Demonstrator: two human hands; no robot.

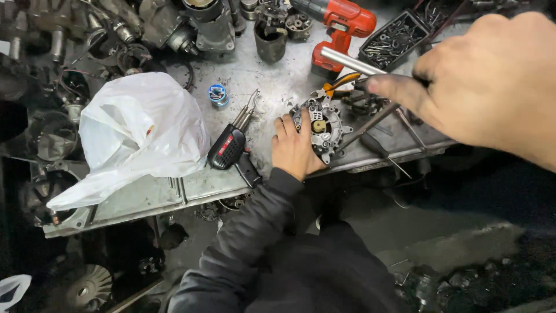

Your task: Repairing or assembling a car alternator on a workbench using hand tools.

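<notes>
The left hand lies half-curled against the alternator housing, steadying it near the worktop edge. The right hand, raised nearer the camera, pinches a metal rod. The housing looks heavy, rigid and greasy; its outer rim seems the safest grip.

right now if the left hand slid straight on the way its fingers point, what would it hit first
The left hand already rests against the alternator housing, fingers pointing up the bench. Past that, probably the orange-handled pliers, though depth is hard to judge.
</notes>
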